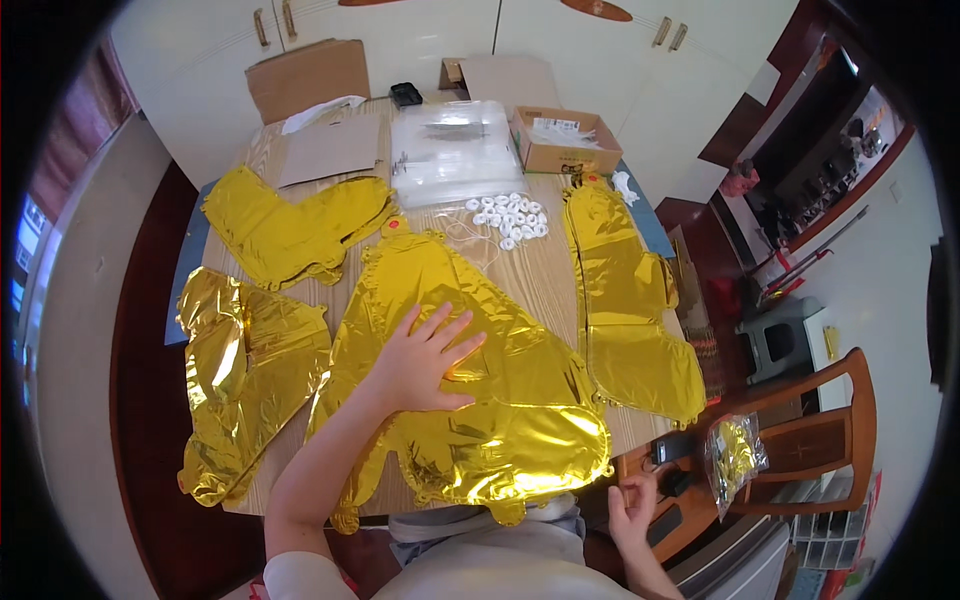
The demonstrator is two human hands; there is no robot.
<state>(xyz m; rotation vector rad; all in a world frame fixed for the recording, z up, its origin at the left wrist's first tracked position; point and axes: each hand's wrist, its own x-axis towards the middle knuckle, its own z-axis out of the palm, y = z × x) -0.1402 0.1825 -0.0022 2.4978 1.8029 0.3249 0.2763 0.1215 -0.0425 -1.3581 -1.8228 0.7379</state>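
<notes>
A large gold foil balloon (520, 440), uninflated, lies flat in front of me and hangs slightly over the near table edge. My left hand (425, 362) rests on its middle, palm down with fingers spread. Off the table's near right edge, my right hand (632, 508) hangs with loosely bent fingers and thumb apart; nothing shows in it. Three more flat gold foil balloons surround the middle one: one at the far left (290, 225), a creased one at the near left (250, 375), and a long one on the right (625, 300).
Small white ribbon rolls (508, 218) lie beyond the middle balloon. Behind them are a stack of clear plastic bags (450, 150) and an open cardboard box (570, 152). A wooden chair (815, 440) stands at right, with a bagged gold item (738, 452) by it. White cabinets (400, 45) line the back.
</notes>
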